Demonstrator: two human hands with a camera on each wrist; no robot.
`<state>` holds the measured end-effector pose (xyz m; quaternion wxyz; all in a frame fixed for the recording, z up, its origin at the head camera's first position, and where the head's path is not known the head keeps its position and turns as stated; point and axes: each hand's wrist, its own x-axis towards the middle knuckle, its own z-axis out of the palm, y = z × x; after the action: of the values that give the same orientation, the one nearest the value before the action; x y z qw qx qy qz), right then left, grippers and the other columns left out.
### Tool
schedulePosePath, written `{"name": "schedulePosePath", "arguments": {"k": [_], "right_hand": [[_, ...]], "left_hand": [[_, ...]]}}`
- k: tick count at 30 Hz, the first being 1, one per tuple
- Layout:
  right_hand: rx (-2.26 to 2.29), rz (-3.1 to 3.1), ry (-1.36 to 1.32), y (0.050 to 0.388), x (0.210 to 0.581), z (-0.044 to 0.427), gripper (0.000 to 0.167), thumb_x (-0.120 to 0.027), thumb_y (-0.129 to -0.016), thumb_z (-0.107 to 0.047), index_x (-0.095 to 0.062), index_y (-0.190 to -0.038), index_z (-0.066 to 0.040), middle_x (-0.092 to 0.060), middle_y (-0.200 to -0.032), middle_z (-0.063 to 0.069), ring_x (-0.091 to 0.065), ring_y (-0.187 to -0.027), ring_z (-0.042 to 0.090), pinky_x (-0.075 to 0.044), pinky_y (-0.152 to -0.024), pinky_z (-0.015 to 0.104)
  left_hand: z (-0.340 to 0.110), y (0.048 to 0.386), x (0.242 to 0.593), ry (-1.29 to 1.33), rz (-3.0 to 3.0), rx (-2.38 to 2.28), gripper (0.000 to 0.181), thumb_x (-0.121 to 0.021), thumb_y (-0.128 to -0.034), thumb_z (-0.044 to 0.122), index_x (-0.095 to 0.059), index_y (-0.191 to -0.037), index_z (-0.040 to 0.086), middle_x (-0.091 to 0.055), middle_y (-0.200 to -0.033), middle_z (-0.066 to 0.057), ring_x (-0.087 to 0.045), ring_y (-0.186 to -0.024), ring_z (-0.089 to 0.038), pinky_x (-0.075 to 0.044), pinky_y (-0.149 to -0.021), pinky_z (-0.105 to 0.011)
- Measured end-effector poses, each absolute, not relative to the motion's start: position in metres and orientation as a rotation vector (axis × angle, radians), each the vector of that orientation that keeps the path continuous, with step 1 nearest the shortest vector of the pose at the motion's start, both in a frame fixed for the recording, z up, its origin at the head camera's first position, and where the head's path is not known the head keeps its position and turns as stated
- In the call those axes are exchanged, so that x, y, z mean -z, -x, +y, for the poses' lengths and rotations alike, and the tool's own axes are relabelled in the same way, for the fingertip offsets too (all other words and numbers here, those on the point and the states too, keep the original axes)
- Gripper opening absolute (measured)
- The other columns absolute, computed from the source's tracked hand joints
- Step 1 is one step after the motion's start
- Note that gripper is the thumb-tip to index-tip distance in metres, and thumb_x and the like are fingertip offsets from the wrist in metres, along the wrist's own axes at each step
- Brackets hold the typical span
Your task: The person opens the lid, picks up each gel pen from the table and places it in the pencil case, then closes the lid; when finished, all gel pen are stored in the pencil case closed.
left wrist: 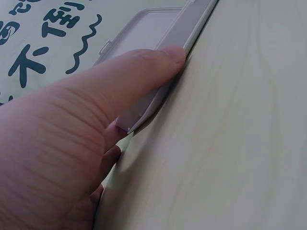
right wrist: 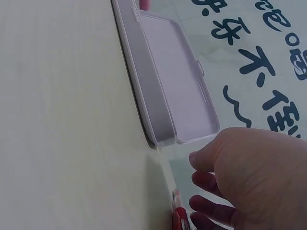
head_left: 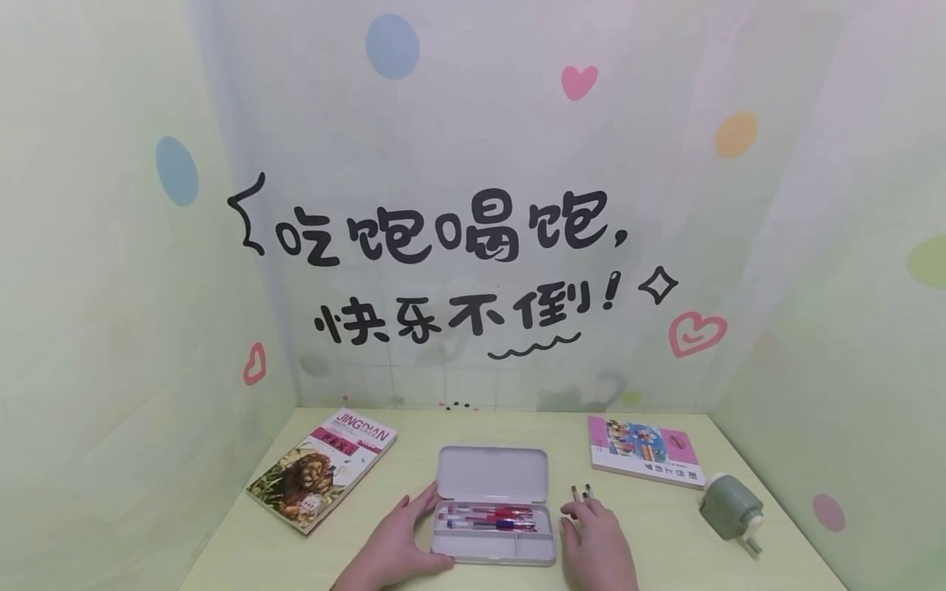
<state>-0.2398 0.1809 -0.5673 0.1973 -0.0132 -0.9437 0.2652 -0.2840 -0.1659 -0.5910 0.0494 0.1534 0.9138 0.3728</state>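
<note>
A pale pencil case (head_left: 493, 547) lies with its lid raised at the back; several red and blue pens (head_left: 491, 519) are in its rear compartment. My left hand (head_left: 399, 542) grips the case's left end, thumb (left wrist: 170, 56) on the front side and fingers around the far side. To the right of the case, my right hand (head_left: 600, 546) is low over the table with fingers loosely bent. More pens (head_left: 587, 492) lie beside its fingertips; in the right wrist view a red pen (right wrist: 180, 218) is close to them, though contact is unclear.
A book with a lion cover (head_left: 318, 476) lies at the left. At the back right is a pink and blue book (head_left: 646, 450), with a grey-green crank device (head_left: 730, 507) in front of its right end. Printed walls stand around the table (head_left: 414, 431).
</note>
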Motion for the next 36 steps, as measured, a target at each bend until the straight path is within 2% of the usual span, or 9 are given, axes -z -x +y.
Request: {"name": "schedulePosePath", "arguments": {"k": [6,12,19,24,29,36], "right_hand": [[-0.759,-2.597,0.146,0.239,0.57,0.192,0.012,-0.077,-0.098,-0.011,-0.083,-0.108,-0.014,-0.077,-0.106,0.005,-0.071,-0.099,0.027,-0.063,-0.09,0.054],[-0.724,-2.612,0.211,0.238,0.568,0.208,0.013,-0.077,-0.099,-0.013,-0.083,-0.11,-0.01,-0.077,-0.11,0.014,-0.072,-0.1,0.034,-0.063,-0.092,0.06],[-0.703,-2.831,0.363,0.237,0.569,0.23,0.03,-0.079,-0.096,-0.019,-0.078,-0.121,-0.002,-0.072,-0.113,0.024,-0.07,-0.097,0.037,-0.061,-0.09,0.062],[-0.714,-2.903,0.39,0.236,0.568,0.235,0.039,-0.078,-0.096,-0.021,-0.074,-0.127,0.002,-0.071,-0.109,0.022,-0.068,-0.095,0.035,-0.06,-0.09,0.061],[-0.736,-2.907,0.439,0.236,0.568,0.238,0.036,-0.074,-0.101,-0.023,-0.074,-0.124,0.003,-0.072,-0.104,0.019,-0.068,-0.09,0.03,-0.061,-0.086,0.057],[-0.738,-2.911,0.482,0.236,0.568,0.242,0.025,-0.069,-0.103,-0.016,-0.077,-0.115,0.005,-0.071,-0.097,0.017,-0.065,-0.084,0.027,-0.06,-0.081,0.054]], "left_hand": [[-0.166,0.284,0.592,-0.475,2.794,-1.135,0.133,-0.098,-0.0664,0.062,-0.034,-0.173,0.015,-0.06,-0.166,0.003,-0.035,-0.156,-0.067,-0.03,-0.122,-0.088],[-0.166,0.283,0.593,-0.484,2.805,-1.133,0.133,-0.098,-0.0667,0.062,-0.034,-0.174,0.017,-0.06,-0.165,0.005,-0.035,-0.157,-0.066,-0.03,-0.122,-0.088],[-0.166,0.283,0.592,-0.474,2.8,-1.127,0.132,-0.098,-0.0667,0.062,-0.035,-0.174,0.017,-0.06,-0.165,0.003,-0.035,-0.157,-0.066,-0.031,-0.121,-0.088],[-0.167,0.284,0.592,-0.461,2.797,-1.13,0.132,-0.098,-0.0668,0.062,-0.034,-0.174,0.017,-0.06,-0.166,0.002,-0.035,-0.157,-0.066,-0.03,-0.121,-0.089],[-0.167,0.285,0.595,-0.448,2.775,-1.149,0.134,-0.098,-0.066,0.063,-0.034,-0.174,0.017,-0.058,-0.167,0.003,-0.033,-0.157,-0.067,-0.028,-0.122,-0.089],[-0.167,0.286,0.595,-0.479,2.792,-1.14,0.133,-0.098,-0.0666,0.063,-0.034,-0.174,0.016,-0.059,-0.166,0.004,-0.034,-0.156,-0.067,-0.03,-0.121,-0.089]]}}
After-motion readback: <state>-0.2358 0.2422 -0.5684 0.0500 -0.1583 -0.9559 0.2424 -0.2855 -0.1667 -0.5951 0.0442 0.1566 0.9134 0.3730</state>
